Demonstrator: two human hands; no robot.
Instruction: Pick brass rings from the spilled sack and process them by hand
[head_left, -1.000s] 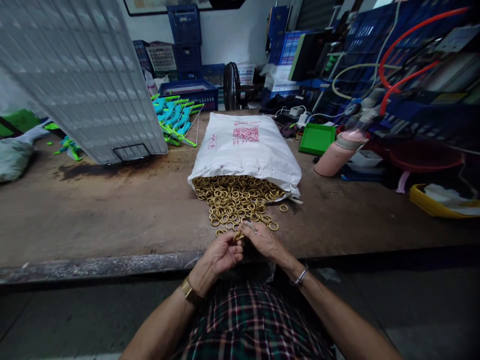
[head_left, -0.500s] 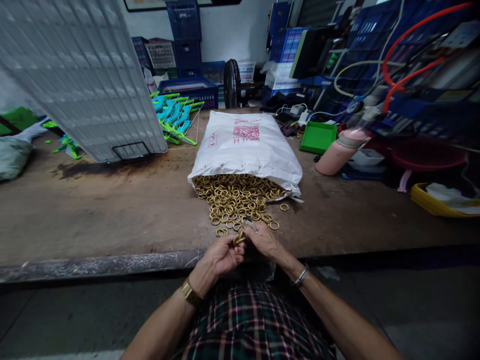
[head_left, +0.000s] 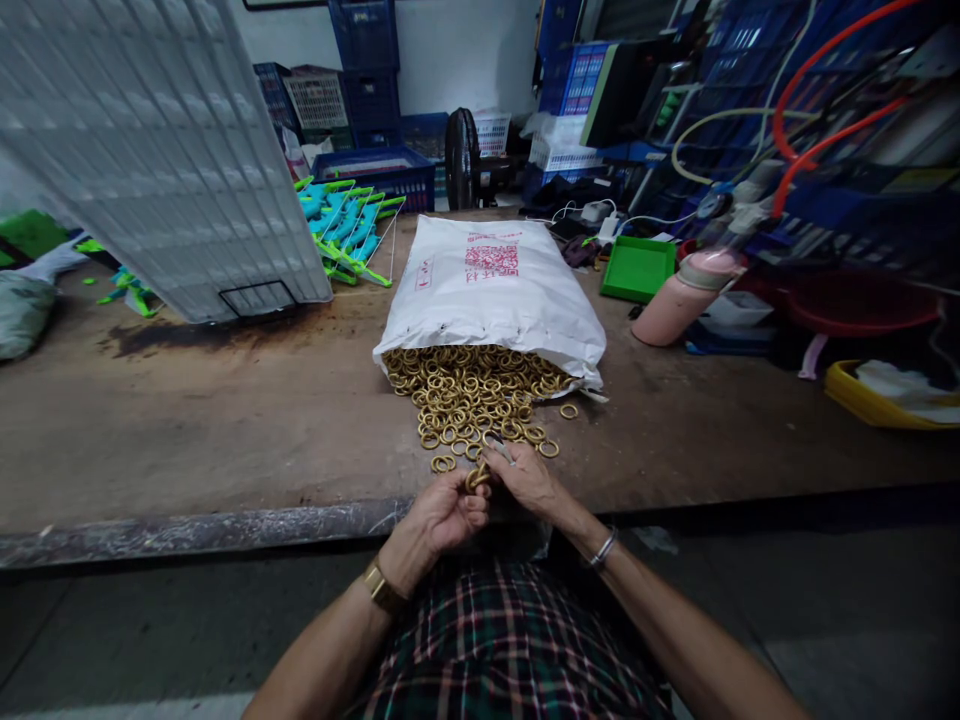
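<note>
My left hand [head_left: 448,512] is closed around a few gold-coloured rings [head_left: 475,482] at the table's front edge, pinching them between thumb and fingers. Right beside it, my right hand [head_left: 529,480] grips a small tool [head_left: 498,446] with a grey part and a dark end; its exact kind cannot be made out. The right fingertips are close to the held rings and partly hidden behind the hand. Just beyond the hands, a heap of similar rings [head_left: 472,396] spills from the mouth of a white woven sack [head_left: 442,300] with red print, lying on its side.
The wooden table [head_left: 225,430] carries a white ribbed panel [head_left: 195,170] at left and turquoise-green plastic pieces [head_left: 349,235] behind it. To the right are a green tray [head_left: 637,268], a pink bottle [head_left: 671,305] with an orange hose [head_left: 787,120], and a yellow tray [head_left: 862,398].
The camera view has shifted slightly. Both hands stay together at the table edge with the rings and the tool, almost unmoved.
</note>
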